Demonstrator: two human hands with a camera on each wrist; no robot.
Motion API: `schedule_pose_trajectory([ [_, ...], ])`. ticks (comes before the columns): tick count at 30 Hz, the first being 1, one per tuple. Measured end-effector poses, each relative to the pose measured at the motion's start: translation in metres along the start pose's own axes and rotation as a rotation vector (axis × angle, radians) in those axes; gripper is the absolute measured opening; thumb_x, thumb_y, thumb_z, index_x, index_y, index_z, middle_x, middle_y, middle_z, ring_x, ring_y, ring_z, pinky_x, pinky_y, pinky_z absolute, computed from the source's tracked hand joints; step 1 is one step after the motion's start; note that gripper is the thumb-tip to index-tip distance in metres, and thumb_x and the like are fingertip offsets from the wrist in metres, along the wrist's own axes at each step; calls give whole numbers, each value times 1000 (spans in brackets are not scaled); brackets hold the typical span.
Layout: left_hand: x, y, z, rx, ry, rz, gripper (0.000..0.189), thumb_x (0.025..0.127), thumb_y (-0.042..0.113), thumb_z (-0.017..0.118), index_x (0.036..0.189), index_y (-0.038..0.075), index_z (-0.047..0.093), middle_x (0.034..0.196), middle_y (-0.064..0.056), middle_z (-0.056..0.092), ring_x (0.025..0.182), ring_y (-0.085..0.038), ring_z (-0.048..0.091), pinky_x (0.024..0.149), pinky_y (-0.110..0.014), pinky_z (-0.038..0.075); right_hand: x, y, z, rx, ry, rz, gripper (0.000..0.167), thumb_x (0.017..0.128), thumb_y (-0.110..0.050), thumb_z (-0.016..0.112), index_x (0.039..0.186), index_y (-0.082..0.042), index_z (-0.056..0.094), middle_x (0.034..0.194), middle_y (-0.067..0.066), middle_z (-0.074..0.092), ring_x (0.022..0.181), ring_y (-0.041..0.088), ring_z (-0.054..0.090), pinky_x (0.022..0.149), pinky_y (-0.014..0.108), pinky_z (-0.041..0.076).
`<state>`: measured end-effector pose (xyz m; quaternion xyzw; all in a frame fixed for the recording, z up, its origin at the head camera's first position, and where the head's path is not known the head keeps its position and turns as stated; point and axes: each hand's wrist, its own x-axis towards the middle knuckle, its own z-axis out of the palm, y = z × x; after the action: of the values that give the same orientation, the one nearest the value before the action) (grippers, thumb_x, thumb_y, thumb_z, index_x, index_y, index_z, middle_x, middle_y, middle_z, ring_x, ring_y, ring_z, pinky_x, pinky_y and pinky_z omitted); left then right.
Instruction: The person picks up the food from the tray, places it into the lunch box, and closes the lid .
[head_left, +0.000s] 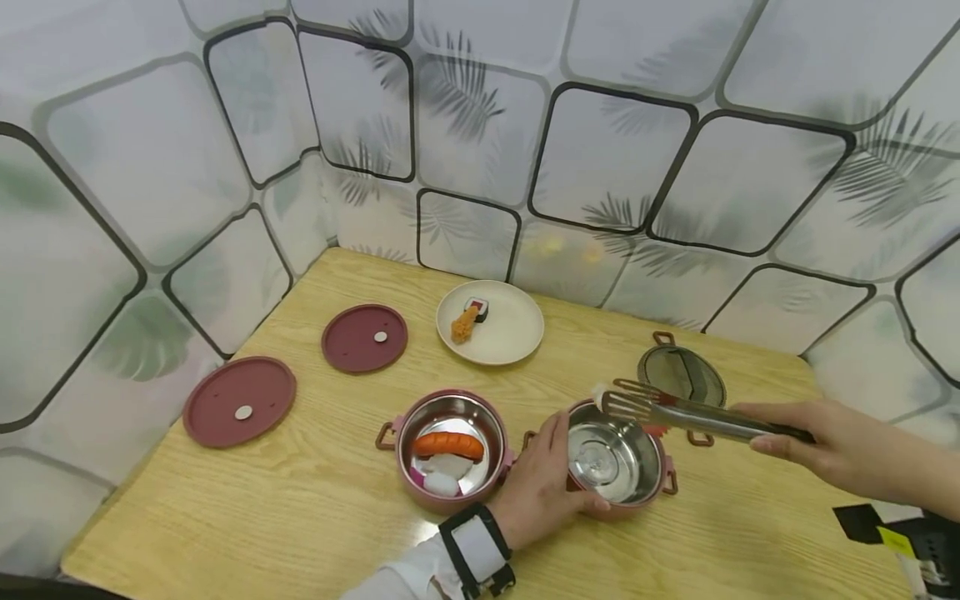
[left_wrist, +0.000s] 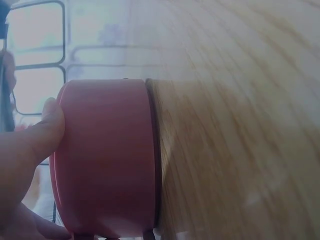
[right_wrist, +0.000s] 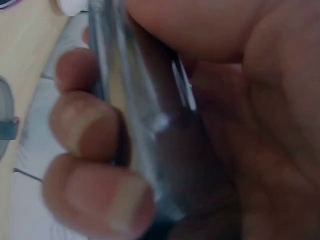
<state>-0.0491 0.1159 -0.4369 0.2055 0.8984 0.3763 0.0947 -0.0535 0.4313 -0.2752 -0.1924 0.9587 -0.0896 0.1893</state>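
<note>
My left hand [head_left: 542, 479] grips the side of the right-hand pot [head_left: 660, 482], thumb at the front rim and fingers by the left handle. In the left wrist view, the thumb [left_wrist: 49, 125] lies on the rim of the dark pink pot [left_wrist: 107, 160]. My right hand [head_left: 817, 442] holds metal serving tongs [head_left: 708, 421] over that pot. A small white piece [head_left: 599, 394] shows at the tongs' tips, and a bit of red [head_left: 657, 431] peeks out beneath them. The right wrist view shows fingers [right_wrist: 85, 125] wrapped round the tongs [right_wrist: 160, 120].
The left pot [head_left: 450, 503] holds an orange sausage [head_left: 448, 445] and white-and-purple pieces [head_left: 441, 483]. Behind stands a plate [head_left: 510, 329] with a sushi roll [head_left: 480, 307] and fried piece [head_left: 463, 326]. Two maroon lids [head_left: 363, 354] lie left; a strainer-like round [head_left: 667, 371] sits back right.
</note>
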Motion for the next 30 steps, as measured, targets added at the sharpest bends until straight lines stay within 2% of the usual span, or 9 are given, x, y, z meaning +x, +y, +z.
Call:
schedule_pose_trajectory([
  [3,0,-1,0,3,2,3,117,74,59,77,159,7,15,162,-15,27,144,-28,38,114,-41,39,-5,5,13,44,-77,-24,51,101,-33,55,138,2,55,128,17,66,104,22,69,74,35,58],
  [7,-1,-1,0,3,-1,8,117,74,60,76,159,7,16,162,-15,27,144,-28,38,114,-42,40,-7,7,30,79,-109,-95,47,100,-28,56,134,5,57,119,13,71,95,-1,66,66,24,52],
  [10,-1,-2,0,-1,-2,10,116,75,59,76,159,7,15,162,-15,27,144,-28,38,114,-42,40,-5,4,38,129,-139,-94,48,101,-28,56,134,7,56,117,13,71,90,-7,61,64,22,48],
  [14,-1,-3,0,-5,-2,17,116,76,59,76,159,7,14,162,-15,26,144,-28,37,114,-41,39,0,-1,46,197,-167,-98,49,101,-29,54,135,7,55,115,8,71,83,-8,56,62,22,44],
  [19,0,-4,0,7,9,32,116,76,58,77,159,6,14,162,-15,27,144,-27,38,114,-40,40,9,-14,52,143,-146,-145,46,101,-31,55,133,1,59,95,-14,67,73,-8,51,60,22,40],
  [22,0,-3,0,15,14,37,116,76,59,76,159,7,15,161,-14,28,143,-27,39,113,-40,41,14,-21,53,128,-162,-164,45,100,-33,55,131,-1,61,91,-19,64,72,-8,52,61,23,42],
  [24,0,-3,0,22,17,40,116,76,61,76,158,6,16,161,-14,28,143,-27,40,113,-41,41,17,-22,54,141,-182,-169,44,100,-35,56,130,-3,62,94,-18,65,75,-7,54,62,24,45],
  [30,-1,-2,0,27,23,43,116,76,62,76,158,6,16,161,-13,29,143,-26,40,113,-40,41,20,-18,53,182,-246,-130,56,97,-38,58,134,4,56,112,1,71,86,-3,61,68,24,49],
])
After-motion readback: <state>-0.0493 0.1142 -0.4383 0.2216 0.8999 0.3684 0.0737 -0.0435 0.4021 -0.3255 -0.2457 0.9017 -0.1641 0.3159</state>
